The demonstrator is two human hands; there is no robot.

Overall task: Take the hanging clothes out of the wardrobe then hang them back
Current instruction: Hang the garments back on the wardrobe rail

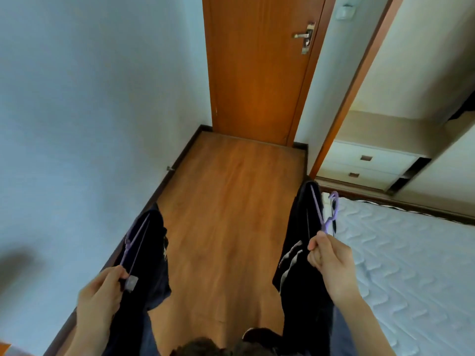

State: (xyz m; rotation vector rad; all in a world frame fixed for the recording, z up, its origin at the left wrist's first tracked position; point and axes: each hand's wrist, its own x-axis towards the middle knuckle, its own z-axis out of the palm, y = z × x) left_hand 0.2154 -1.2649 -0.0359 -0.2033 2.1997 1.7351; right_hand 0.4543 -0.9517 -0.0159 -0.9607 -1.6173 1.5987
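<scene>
At 7 o'clock, left hand grips purple hanger with dark garment — axis toward 1 o'clock; at 4, right hand pinches second hanger, pointing 12.

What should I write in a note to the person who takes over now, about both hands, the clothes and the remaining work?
Left hand: grips the left hanger, which carries the left dark garment.
Right hand: pinches the right hanger, which carries the right dark garment, beside the mattress.
Wardrobe: open, ahead on the right.
Done: these two garments are out.
Left: hang both back inside.
</scene>
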